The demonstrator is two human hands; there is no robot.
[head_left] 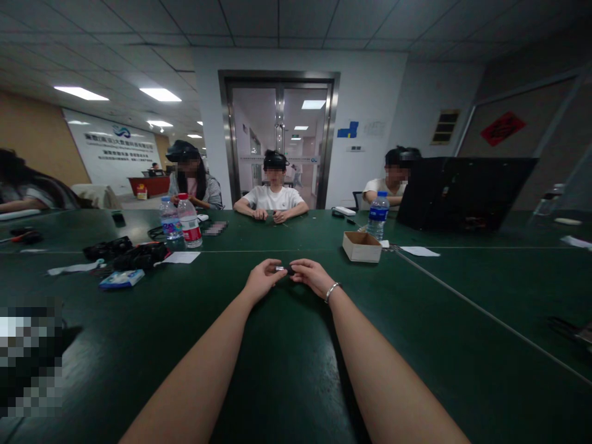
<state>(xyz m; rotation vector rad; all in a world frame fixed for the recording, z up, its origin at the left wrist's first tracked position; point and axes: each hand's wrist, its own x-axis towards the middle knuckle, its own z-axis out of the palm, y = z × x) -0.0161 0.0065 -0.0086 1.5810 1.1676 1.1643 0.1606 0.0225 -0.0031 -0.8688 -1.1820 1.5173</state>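
Observation:
Above the green tabletop [291, 345], my two hands meet in the middle of the view. My left hand [261, 280] pinches a small shiny silver piece [279, 269] between thumb and fingers. Right beside it, my right hand [315, 277], with a silver bracelet [331, 292] on the wrist, closes its fingertips on a small black piece [290, 270]. The two pieces lie end to end, perhaps parts of one small object such as a USB stick; whether they are joined I cannot tell.
An open cardboard box [362, 248] and a blue-labelled water bottle [378, 216] stand ahead to the right. Left are a red-capped bottle [189, 222], black gear [141, 254] and a blue-white packet [121, 279]. Several people sit around; a large black case [462, 191] stands right.

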